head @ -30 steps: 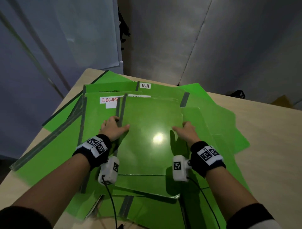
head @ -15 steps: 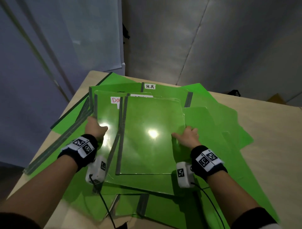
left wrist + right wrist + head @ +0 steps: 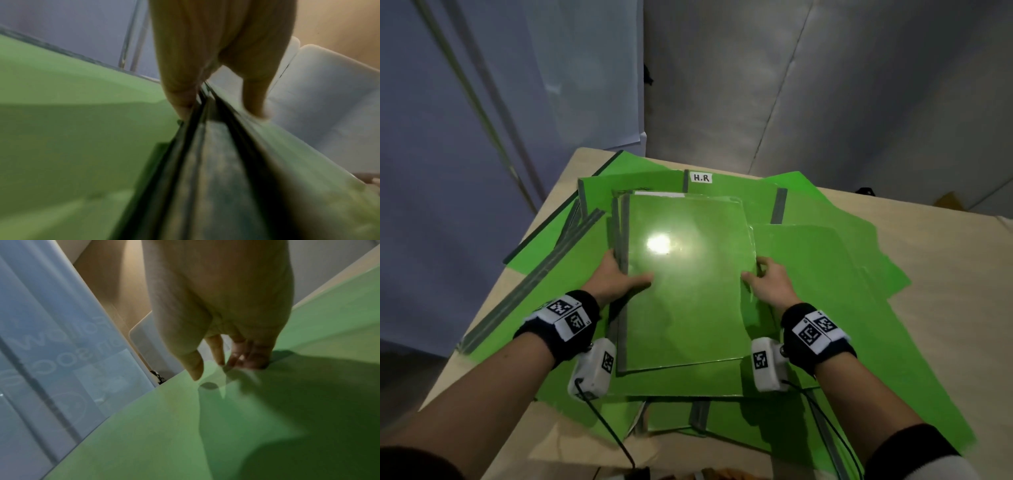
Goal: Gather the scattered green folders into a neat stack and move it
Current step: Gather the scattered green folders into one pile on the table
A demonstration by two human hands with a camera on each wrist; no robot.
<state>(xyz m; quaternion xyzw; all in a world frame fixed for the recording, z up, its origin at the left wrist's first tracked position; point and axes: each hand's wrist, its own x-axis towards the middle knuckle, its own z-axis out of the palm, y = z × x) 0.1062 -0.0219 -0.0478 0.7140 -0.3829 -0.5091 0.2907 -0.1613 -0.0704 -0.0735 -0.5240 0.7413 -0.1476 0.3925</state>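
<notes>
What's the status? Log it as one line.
left hand grips stack spine | right hand on opposite edge | loose folders remain

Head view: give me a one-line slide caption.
Left hand and right hand grip opposite edges of small green folder stack amid scattered folders.

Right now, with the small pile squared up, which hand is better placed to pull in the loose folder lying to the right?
Right. The right hand sits at the pile's right edge, directly beside that loose folder. The left hand grips the pile's grey spines on the far side.
</notes>
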